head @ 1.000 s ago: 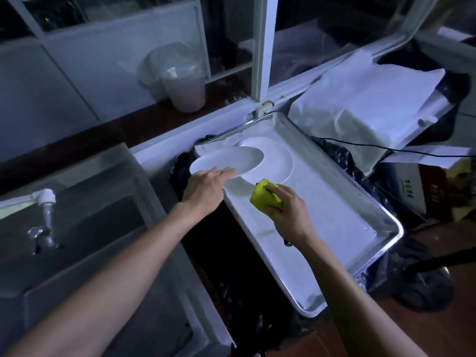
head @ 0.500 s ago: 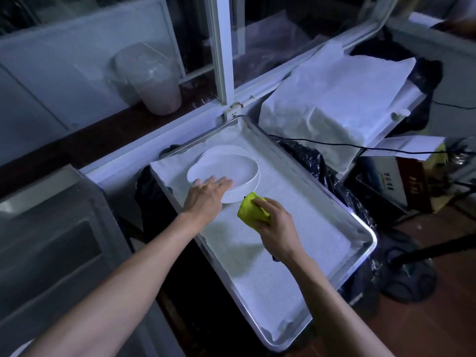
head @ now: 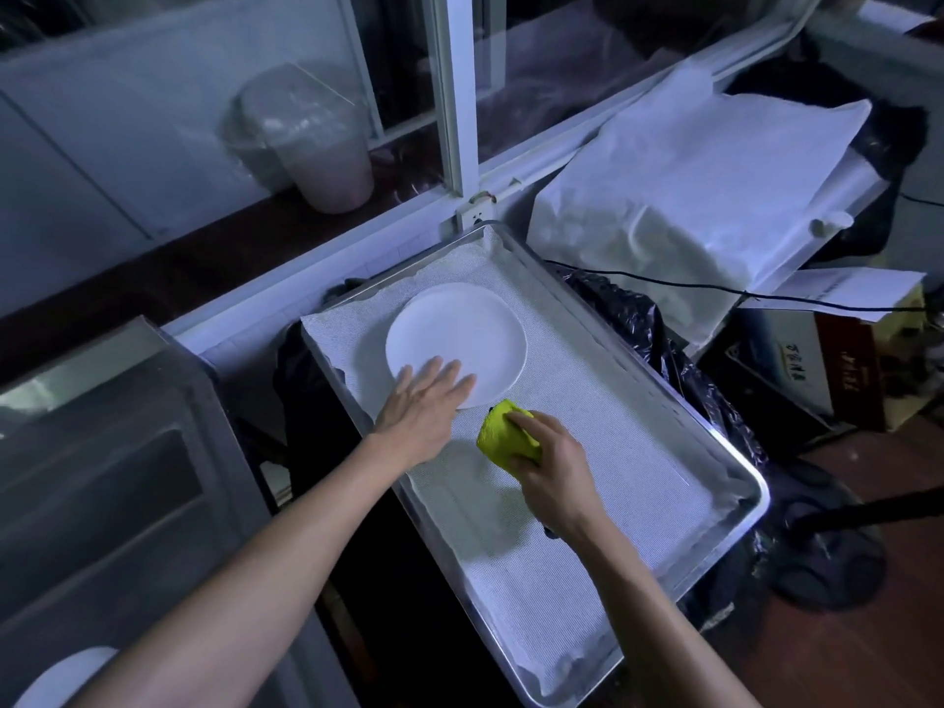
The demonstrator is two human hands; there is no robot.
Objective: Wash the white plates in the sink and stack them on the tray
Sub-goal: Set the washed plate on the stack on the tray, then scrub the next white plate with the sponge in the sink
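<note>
At the near left edge of the view, a pale round rim (head: 61,677) shows low beside the steel sink (head: 127,503); I judge it another white plate waiting to be washed, so work is left. The right hand (head: 554,465) has its grip curled round a yellow-green sponge (head: 503,434) above the cloth-lined rectangular metal tray (head: 735,482). The left hand (head: 426,401) lies with fingers spread flat on the near rim of the stack of white round plates (head: 457,342), which sits toward the tray's far left corner. The tray's near and right parts are bare cloth, open room for withdrawing. Beyond its far edge stands the window frame (head: 452,94); a black cable (head: 664,284) crosses beyond its right edge.
</note>
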